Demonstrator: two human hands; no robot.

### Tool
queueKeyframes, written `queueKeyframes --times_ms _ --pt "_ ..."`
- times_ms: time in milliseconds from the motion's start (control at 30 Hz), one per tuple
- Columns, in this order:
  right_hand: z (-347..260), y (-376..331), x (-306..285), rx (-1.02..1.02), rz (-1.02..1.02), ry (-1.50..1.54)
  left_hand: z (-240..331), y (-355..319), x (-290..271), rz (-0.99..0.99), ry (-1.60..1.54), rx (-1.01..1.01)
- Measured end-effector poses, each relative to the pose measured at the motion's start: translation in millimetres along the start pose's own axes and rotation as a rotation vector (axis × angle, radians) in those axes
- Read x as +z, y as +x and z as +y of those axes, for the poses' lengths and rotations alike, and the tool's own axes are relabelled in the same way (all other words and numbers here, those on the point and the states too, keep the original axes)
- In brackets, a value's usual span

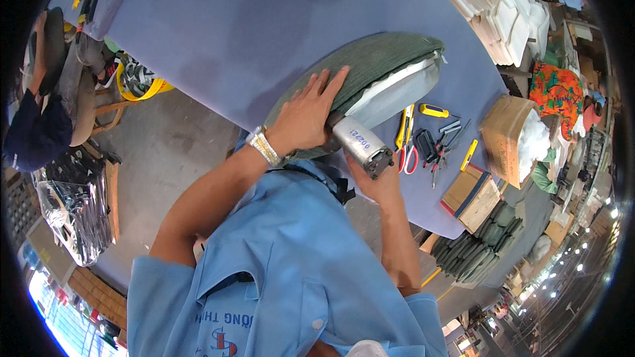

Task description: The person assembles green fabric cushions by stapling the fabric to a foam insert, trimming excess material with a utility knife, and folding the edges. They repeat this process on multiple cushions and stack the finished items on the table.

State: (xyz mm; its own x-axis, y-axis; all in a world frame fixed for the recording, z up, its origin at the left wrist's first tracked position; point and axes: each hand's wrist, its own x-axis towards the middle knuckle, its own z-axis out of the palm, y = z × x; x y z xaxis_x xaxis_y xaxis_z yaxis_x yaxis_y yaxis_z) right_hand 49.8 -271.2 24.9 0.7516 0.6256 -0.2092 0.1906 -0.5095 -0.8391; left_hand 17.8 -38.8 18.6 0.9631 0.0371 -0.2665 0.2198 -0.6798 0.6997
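Note:
A dark green fabric cushion [370,56] with a white underside [391,92] lies tilted across the blue-grey table's near edge. My left hand [305,118] rests on its green top, fingers outstretched and slightly spread, a metal watch at the wrist. Against the cushion's near side is a silver, cylindrical air staple gun [356,140] with a dark end. My right hand [378,182] is closed around it from below; the gun's tip is hidden. Just right of the gun lie a yellow utility knife [405,125] and red-handled scissors [409,158].
Pliers [439,165] and another yellow cutter [469,155] lie farther right on the table [251,20]. Cardboard boxes [503,135] stand at its right side, with stacked green cushions [479,244] below. White panels [496,6] are piled far right. A person [40,119] sits at left.

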Motion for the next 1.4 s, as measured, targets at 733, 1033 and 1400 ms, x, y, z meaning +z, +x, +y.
queueKeyframes --times_ms 733,1033,1400 --pt "-11 1 11 -0.045 0.092 0.037 -11 -23 -13 -0.143 0.051 -0.169" --pt "-16 0 4 -0.053 -0.038 0.018 -13 -28 -9 -0.11 0.065 -0.131" --pt "-18 1 5 -0.12 -0.026 0.012 -6 -26 -19 -0.135 0.046 -0.159"
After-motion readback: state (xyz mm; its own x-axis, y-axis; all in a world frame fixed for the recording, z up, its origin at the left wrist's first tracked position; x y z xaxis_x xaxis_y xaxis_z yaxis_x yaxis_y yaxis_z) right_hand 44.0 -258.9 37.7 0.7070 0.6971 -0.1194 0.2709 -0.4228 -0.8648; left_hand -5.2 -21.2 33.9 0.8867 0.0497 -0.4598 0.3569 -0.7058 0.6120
